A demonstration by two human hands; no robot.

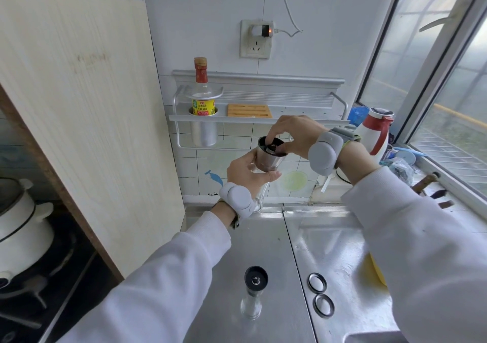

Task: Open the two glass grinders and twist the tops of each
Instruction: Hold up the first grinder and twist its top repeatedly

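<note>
My left hand [246,172] grips the glass body of one grinder [268,158], held up in front of the tiled wall with its steel top tilted toward me. My right hand [292,134] reaches over that top, and its fingertips pinch the small knob in the dark open centre. The second glass grinder [253,294] stands upright on the steel counter [263,250] below, uncapped, its black top and centre knob showing. Two round lids [317,282] [323,305] lie on the counter to its right.
A tall wooden board [79,121] leans at the left, with a white pot [21,226] on the stove beyond it. A wall rack [258,117] holds a bottle [201,89]. A red-and-white kettle [376,131] and knife handles [432,184] are by the window.
</note>
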